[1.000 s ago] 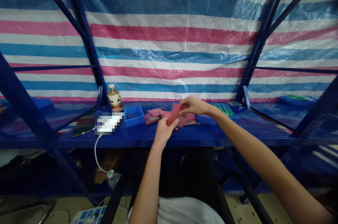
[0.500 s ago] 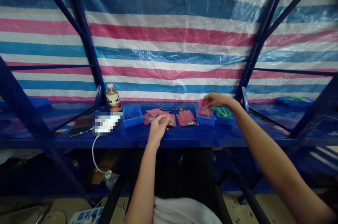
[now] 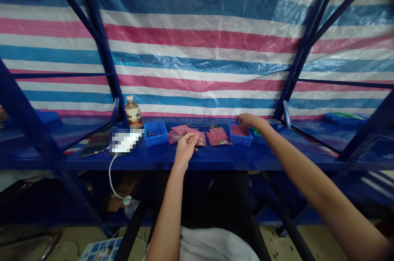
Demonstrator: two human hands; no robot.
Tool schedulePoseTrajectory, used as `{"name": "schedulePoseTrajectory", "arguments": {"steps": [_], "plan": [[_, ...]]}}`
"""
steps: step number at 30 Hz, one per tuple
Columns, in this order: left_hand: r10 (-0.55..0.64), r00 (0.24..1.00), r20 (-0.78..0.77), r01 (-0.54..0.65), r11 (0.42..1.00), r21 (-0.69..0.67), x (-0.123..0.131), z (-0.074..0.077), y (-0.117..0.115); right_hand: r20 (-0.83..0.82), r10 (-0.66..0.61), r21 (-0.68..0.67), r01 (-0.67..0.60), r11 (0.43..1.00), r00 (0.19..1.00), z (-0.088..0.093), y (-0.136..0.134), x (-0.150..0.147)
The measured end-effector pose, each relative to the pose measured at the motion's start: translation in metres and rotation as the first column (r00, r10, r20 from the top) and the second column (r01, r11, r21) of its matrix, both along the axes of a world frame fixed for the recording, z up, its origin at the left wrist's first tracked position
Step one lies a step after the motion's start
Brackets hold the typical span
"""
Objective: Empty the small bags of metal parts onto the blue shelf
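My left hand [image 3: 186, 147] rests at the table's front by a spread of pink plastic bags [image 3: 181, 130]. Its thumb and fingers are pinched together, and what they hold, if anything, is too small to make out. My right hand [image 3: 248, 120] is over the back right corner of a blue bin [image 3: 241, 141] with pink bags [image 3: 239, 129] inside. The fingers bend down at the bin's rear, their tips partly hidden; any grip is unclear. Between the hands lies another pile of pink bags [image 3: 218, 134]. Small brassy parts [image 3: 212, 127] lie behind it.
On the left stand a blue bin [image 3: 155, 137] with a few small metal parts and a drink bottle [image 3: 134, 114]. A phone [image 3: 94, 146] and a white cable [image 3: 111, 179] are farther left. Beside my right wrist, a bin with green items [image 3: 257, 136] is partly covered. Blue posts [image 3: 300, 56] flank the table.
My right hand has moved slightly toward the back of the bin. The pink bag that stood upright in its fingers now lies low in the bin. My left hand has barely moved.
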State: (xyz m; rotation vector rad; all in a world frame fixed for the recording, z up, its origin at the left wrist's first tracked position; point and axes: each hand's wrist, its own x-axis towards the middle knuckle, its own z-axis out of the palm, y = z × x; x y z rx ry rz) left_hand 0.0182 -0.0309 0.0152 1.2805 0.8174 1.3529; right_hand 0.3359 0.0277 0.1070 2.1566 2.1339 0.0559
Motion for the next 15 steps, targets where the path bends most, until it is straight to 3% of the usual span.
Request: {"name": "schedulePoseTrajectory", "arguments": {"steps": [8, 15], "plan": [[0.02, 1.0, 0.017, -0.02, 1.0, -0.011, -0.002, 0.006, -0.004, 0.045, -0.012, 0.042, 0.01, 0.999, 0.999, -0.018, 0.002, -0.007], [0.021, 0.999, 0.047, -0.021, 1.0, -0.006, -0.001, 0.0, 0.004, 0.003, 0.027, -0.097, -0.027, 0.995, 1.0, -0.006, -0.011, -0.017]]}}
